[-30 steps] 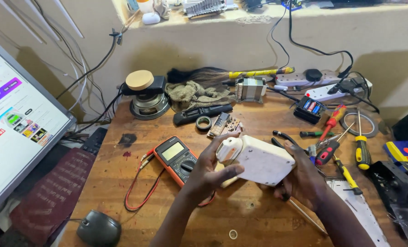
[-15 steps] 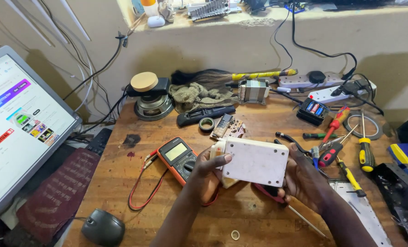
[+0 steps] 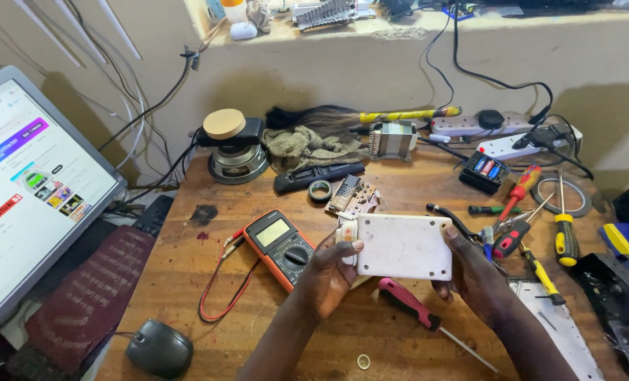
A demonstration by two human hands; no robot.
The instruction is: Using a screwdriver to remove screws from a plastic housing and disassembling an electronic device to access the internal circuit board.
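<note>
You have one view only, from the head camera, looking steeply down and forward over the wooden workbench (image 3: 187,282) toward the far wall. It sits close: your forearms enter from the near edge, with the left hand (image 3: 328,275) and right hand (image 3: 473,275) at centre frame around a white box (image 3: 403,247). A monitor (image 3: 25,190) fills the left edge; no second view shares the scene.
</note>
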